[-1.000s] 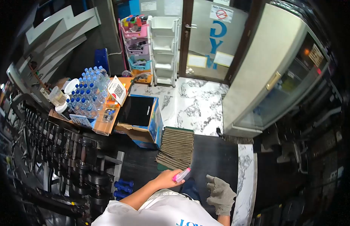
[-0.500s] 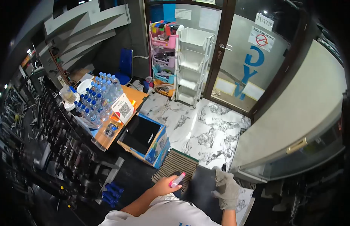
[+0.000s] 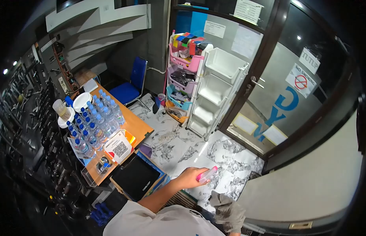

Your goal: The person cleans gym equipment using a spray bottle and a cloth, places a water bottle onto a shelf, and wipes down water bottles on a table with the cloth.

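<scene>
Head view, pink-and-clear bottle [image 3: 207, 175] in left hand [image 3: 187, 179], right hand [image 3: 228, 212] apart

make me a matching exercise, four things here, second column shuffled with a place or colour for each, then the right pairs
1. pink and clear container
2. grey fabric
3. capped bottles
4. chair

a. on the table
b. blue seat and back
c. in the left hand
d. over the right hand

Pairs: 1-c, 2-d, 3-a, 4-b
</scene>
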Available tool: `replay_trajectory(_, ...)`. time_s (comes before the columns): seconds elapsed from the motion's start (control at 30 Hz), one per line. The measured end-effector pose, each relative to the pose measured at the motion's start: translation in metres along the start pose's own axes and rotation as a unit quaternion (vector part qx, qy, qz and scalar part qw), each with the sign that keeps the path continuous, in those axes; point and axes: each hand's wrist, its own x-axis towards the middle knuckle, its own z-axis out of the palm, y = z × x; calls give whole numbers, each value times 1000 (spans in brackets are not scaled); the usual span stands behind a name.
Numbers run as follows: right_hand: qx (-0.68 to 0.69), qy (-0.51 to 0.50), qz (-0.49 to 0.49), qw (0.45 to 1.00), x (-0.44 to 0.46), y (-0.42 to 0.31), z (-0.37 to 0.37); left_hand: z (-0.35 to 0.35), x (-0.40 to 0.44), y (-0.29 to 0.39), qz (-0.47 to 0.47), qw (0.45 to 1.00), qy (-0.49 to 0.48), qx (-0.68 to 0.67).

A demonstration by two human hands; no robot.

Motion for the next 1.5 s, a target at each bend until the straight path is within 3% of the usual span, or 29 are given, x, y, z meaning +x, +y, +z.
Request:
replay_trajectory(0.2, -55, -33, -42, 997, 128, 24, -5, -9, 50, -60, -114, 993, 37, -1)
replay_trajectory(0.33, -113, -90, -116, 983, 235, 23, -21, -3, 75, -94, -163, 974, 148, 46)
replay_trajectory(0.5, -280, -195, -247, 907, 380, -11, -38, -28, 103, -93, -302, 927, 222, 23)
replay_trajectory(0.6, -290, -172, -336, 880, 469, -4, -7, -42, 116, -86, -350, 887, 300, 5)
replay_trajectory(0.63, -146, -194, -274, 931, 489, -25, 10, -47, 118, -90, -381, 866, 322, -18)
replay_trajectory(0.77, -26, -197, -376, 905, 527, -110, 58, -63, 127, -136, -396, 841, 368, -5)
replay_trajectory(1.07, -136, -220, -442, 859, 616, -165, 161, -192, 197, -237, -303, 873, 371, 96)
replay_trajectory(1.23, -120, -220, -488, 836, 666, -218, 224, -262, 222, -282, -271, 869, 398, 117)
replay_trajectory(1.3, -74, -254, -464, 845, 674, -261, 252, -279, 226, -301, -245, 844, 467, 94)
replay_trajectory(1.37, 8, -314, -397, 862, 686, -300, 276, -298, 229, -314, -280, 823, 491, 48)
replay_trajectory(1.4, -45, -279, -497, 821, 705, -297, 301, -304, 230, -321, -310, 803, 509, -1)
replay_trajectory(1.5, -9, -339, -526, 780, 755, -314, 353, -324, 231, -350, -332, 760, 558, -17)
